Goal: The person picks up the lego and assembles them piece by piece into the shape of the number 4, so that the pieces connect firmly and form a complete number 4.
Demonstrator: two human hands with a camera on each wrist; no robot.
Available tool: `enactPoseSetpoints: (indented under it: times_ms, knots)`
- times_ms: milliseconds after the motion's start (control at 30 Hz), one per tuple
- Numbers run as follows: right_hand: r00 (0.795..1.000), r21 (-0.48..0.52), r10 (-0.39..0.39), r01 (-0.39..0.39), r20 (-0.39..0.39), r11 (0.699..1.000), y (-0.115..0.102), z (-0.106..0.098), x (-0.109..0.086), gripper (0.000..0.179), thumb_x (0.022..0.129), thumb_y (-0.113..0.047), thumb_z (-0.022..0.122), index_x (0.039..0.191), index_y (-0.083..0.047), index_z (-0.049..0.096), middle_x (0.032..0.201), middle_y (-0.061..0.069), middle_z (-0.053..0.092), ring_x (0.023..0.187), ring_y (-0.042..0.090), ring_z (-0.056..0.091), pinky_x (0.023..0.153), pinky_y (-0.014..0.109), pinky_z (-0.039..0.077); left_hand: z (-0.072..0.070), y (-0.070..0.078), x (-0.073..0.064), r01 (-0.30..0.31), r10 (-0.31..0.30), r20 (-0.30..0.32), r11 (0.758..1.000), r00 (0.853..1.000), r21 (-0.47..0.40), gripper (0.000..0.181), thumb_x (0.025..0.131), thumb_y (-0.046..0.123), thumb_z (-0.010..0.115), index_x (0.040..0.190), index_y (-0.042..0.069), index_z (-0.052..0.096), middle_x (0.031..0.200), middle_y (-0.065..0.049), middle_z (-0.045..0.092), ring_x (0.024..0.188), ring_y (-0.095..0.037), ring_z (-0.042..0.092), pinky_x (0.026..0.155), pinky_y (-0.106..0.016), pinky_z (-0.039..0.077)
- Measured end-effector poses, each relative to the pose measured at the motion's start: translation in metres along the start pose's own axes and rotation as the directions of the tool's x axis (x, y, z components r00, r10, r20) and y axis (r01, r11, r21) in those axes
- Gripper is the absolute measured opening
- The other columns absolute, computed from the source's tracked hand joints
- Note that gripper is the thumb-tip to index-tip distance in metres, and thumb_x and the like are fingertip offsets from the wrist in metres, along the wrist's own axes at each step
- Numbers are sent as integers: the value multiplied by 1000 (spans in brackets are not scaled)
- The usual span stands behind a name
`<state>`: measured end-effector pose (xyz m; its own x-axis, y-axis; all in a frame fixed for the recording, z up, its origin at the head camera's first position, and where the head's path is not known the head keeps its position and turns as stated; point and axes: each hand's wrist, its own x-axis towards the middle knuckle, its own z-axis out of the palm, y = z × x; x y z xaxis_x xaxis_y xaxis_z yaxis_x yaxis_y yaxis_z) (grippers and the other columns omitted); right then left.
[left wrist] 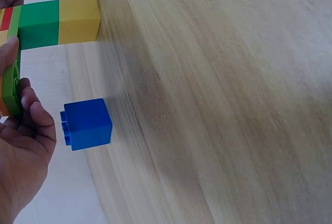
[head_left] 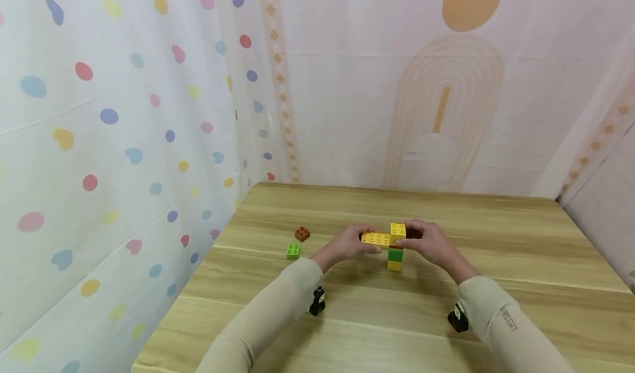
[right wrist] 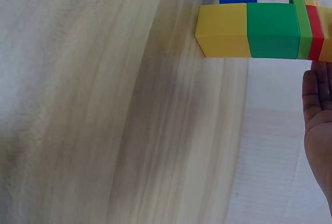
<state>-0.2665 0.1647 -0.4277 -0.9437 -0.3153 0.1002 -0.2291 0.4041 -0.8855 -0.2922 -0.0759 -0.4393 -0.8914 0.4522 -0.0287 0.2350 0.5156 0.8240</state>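
A tower of toy building blocks stands on the table: a yellow block (head_left: 394,265) at the bottom, a green block (head_left: 395,255), a lime green layer (right wrist: 302,27), a red layer (right wrist: 315,32) and a yellow block (head_left: 398,230) on top. A flat yellow block (head_left: 375,238) juts out leftward, level with the upper tower, over a lime green plate (left wrist: 15,73). My left hand (head_left: 349,242) pinches this jutting arm between thumb and fingers. My right hand (head_left: 430,243) holds the top yellow block from the right, thumb in front, other fingers partly hidden behind.
A blue block (left wrist: 88,125) sits on the table near the tower, hidden in the head view. Farther left lie a brown block (head_left: 302,233) and a lime green block (head_left: 293,251). Black wrist cameras (head_left: 317,300) hang at both sleeves. Curtains border the wooden table (head_left: 496,224).
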Motion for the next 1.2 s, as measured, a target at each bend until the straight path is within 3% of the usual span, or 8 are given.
enactPoseSetpoints:
  times_ms: [367,533,633,833,967,1200]
  knots:
    - [1000,3,21,-21,2,1000,3,3,-3,52,89,-28,76,131,-1,61,115,10,67,102,23,62,85,37,52,3,-3,-2,-50,51,-17,999,999,12,37,87,26,79,120,14,67,100,4,64,88,-12,58,75,-28,49]
    - [1000,0,22,-22,-4,1000,4,4,-3,52,90,-30,75,131,-1,61,116,11,66,103,24,62,87,39,52,1,-2,-4,-31,32,-24,999,999,35,53,91,42,72,135,16,59,111,2,62,94,-13,58,81,-32,49]
    - [1000,-3,27,-27,-12,1000,4,5,-4,52,90,-30,75,132,-1,61,117,11,66,104,24,62,88,40,52,-5,-2,-7,-15,15,-43,1000,999,-2,64,95,56,59,144,16,52,115,-1,60,98,-16,58,85,-38,50]
    - [1000,0,21,-21,-19,1000,5,6,-4,52,91,-27,75,133,-1,60,117,12,66,101,24,61,86,38,52,-26,-4,-11,-45,31,-142,994,989,-99,69,100,64,39,141,10,52,113,-7,60,98,-26,60,90,-48,48]
    - [1000,10,17,-17,-17,1000,5,7,-4,51,91,-25,74,134,-1,59,117,12,66,100,23,61,85,36,52,-39,-7,-12,-54,27,-208,991,978,-125,66,101,61,38,139,10,54,115,-12,61,94,-23,60,90,-53,46]
    - [1000,31,13,-13,-13,999,6,7,-5,53,91,-26,74,134,-1,59,118,13,65,102,24,61,85,35,52,-52,-21,-13,-58,15,-251,985,968,-165,55,102,51,47,138,10,55,119,-20,59,98,-27,59,92,-57,45]
